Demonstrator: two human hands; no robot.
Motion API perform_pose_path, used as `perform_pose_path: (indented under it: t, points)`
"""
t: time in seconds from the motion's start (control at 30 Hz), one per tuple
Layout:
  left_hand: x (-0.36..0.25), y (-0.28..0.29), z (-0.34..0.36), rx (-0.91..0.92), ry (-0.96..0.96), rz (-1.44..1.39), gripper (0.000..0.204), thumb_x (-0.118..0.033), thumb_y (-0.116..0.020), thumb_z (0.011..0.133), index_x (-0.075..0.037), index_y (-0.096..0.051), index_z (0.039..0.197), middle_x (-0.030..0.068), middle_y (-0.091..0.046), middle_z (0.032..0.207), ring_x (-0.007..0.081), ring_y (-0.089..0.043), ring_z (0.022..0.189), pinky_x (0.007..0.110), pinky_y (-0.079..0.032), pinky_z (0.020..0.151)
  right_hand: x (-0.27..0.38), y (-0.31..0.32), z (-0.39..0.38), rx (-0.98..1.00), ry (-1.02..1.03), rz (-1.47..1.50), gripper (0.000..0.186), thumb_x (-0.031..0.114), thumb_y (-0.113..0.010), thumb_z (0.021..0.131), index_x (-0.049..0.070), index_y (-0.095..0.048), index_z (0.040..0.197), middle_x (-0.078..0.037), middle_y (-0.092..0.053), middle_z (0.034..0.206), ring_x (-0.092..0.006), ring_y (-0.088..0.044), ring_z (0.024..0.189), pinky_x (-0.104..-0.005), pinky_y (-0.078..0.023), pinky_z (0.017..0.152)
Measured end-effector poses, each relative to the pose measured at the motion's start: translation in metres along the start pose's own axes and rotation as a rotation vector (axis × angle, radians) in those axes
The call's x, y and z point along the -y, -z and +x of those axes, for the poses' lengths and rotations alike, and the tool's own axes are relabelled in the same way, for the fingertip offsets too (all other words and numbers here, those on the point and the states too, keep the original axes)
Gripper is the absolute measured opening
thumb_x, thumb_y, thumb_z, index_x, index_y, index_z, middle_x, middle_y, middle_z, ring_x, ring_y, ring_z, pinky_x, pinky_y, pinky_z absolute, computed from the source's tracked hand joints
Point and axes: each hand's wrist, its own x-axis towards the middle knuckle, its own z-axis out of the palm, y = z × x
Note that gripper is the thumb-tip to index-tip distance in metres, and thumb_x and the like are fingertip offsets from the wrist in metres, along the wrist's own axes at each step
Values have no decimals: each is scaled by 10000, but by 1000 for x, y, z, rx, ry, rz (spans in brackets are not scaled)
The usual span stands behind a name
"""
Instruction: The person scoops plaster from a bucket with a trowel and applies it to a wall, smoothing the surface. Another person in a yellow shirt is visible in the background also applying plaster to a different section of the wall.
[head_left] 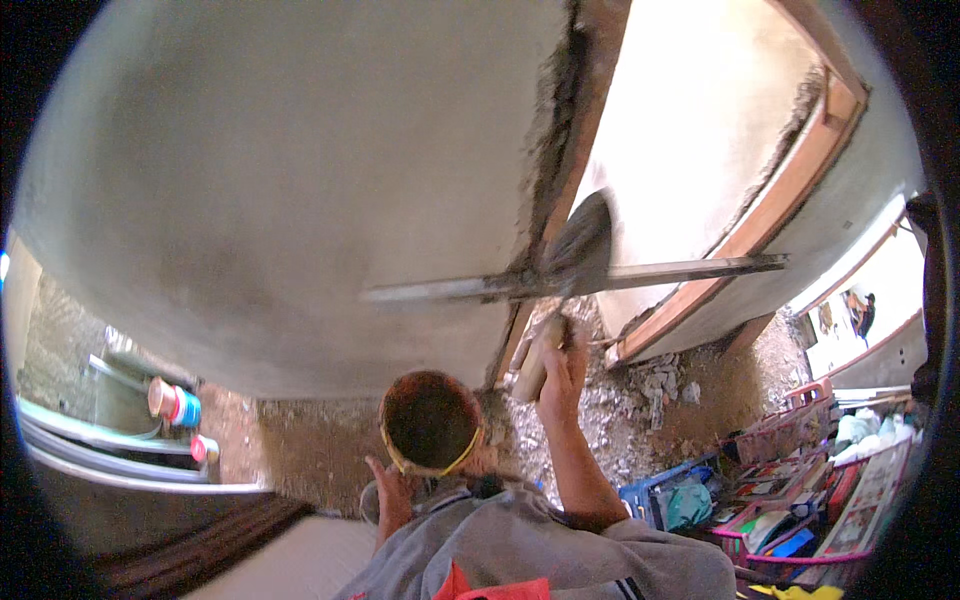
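We grip the trowel [570, 290] in our right hand [562, 375], fingers closed round its wooden handle, with the long axis running up and away from the palm so the blade lies against the rough wall edge [556, 150], beside a straightedge [560, 280] that crosses it level. Our left hand [392, 492] sits lower and nearer the body, fingers curled under the rim of a round bowl [430, 422] with a yellow band. The right hand is the nearer one to the wall edge.
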Motion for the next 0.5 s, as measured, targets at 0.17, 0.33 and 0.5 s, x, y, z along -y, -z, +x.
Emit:
perform_pose_path:
  t: [0.17,0.33,0.5]
  points:
    - [-3,2,-3,5,201,-256,1117,-920,-191,830,13,-597,1292,123,-683,1110,287,-609,982,404,-480,881,64,-63,103,-291,697,40,465,51,-609,942,39,-288,1277,-148,-526,1069,-162,-579,659,-295,-541,536]
    - [-31,-16,-19,-53,197,-247,1135,-934,-192,815,20,-611,1264,124,-688,1110,278,-600,917,392,-483,835,72,-108,180,-547,1042,-311,524,142,-649,951,-8,-298,1310,-162,-517,1121,-207,-599,807,-321,-557,659]
    - [-42,-30,-37,-127,183,-250,1142,-937,-195,812,28,-609,1262,125,-687,1122,283,-592,939,409,-468,857,38,-154,229,-293,862,-355,462,239,-654,961,-42,-461,1271,-153,-545,1026,-319,-555,919,-382,-496,839]
